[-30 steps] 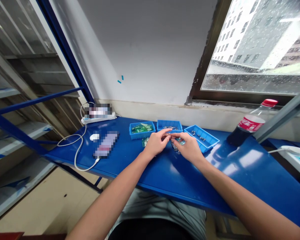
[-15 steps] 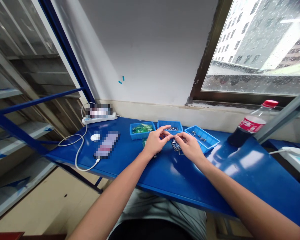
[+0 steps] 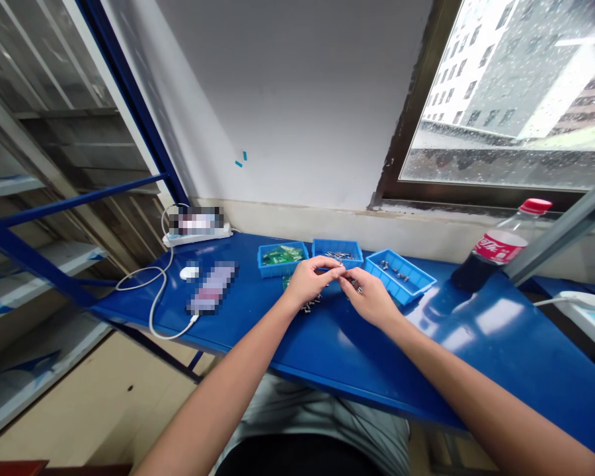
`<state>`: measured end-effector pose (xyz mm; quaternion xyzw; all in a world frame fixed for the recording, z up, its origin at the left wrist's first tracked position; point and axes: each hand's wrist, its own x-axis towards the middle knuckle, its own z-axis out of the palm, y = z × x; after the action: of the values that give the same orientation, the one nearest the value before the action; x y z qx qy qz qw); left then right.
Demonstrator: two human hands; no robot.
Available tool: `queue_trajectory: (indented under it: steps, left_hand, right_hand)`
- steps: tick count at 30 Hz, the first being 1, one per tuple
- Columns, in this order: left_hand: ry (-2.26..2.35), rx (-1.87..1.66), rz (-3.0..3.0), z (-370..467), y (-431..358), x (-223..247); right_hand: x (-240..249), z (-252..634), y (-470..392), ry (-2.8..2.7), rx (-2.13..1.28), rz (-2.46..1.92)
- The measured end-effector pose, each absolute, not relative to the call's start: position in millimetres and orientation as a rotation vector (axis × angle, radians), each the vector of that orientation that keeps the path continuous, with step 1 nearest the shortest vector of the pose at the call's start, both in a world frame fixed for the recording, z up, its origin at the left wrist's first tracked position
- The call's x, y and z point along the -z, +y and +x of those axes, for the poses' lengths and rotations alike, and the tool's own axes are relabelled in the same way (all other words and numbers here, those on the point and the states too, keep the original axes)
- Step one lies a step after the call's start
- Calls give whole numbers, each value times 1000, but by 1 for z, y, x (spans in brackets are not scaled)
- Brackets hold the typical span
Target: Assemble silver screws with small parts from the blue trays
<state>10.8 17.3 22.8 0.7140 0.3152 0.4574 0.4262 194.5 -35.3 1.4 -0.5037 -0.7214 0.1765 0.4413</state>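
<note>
My left hand (image 3: 308,280) and my right hand (image 3: 369,295) meet fingertip to fingertip over the blue table (image 3: 322,350). Both are pinched closed on something too small to make out. Small metal parts (image 3: 311,305) lie beside and partly under my left hand, and more show behind my right fingers. Behind the hands, a blue bin (image 3: 277,269) holds green pieces, a middle blue bin (image 3: 338,244) holds metal pins, and a right blue bin (image 3: 414,285) holds a few small metal parts.
A cola bottle (image 3: 500,248) stands at the right, near a slanted grey bar. At the left lie a blurred phone-like object (image 3: 212,287) with a white cable, a white round item (image 3: 189,272) and a power strip (image 3: 198,236).
My right hand has turned, its fingers now lower and more curled over the metal parts. My left fingers have drawn together, and the middle bin is less covered.
</note>
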Motion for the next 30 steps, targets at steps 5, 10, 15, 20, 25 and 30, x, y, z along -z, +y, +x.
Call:
queue_trajectory:
  steps: [5, 10, 15, 20, 25, 30]
  left_hand:
    - [820, -1221, 1691, 10, 22, -19]
    - [897, -1207, 1697, 9, 28, -11]
    - [811, -1131, 1763, 9, 25, -15]
    - [734, -1029, 1742, 10, 19, -21]
    - [762, -1038, 1819, 10, 17, -23]
    - [778, -1026, 1908, 10, 14, -26]
  right_hand:
    - [0, 195, -34, -1785, -436, -1259]
    - [1, 193, -36, -1806, -411, -1250]
    - [0, 193, -37, -1833, -407, -1233]
    - [0, 196, -34, -1705, -624, -1210]
    - [1, 200, -31, -1525, -783, -1237]
    - [-5, 201, -32, -1436, -762, -1282]
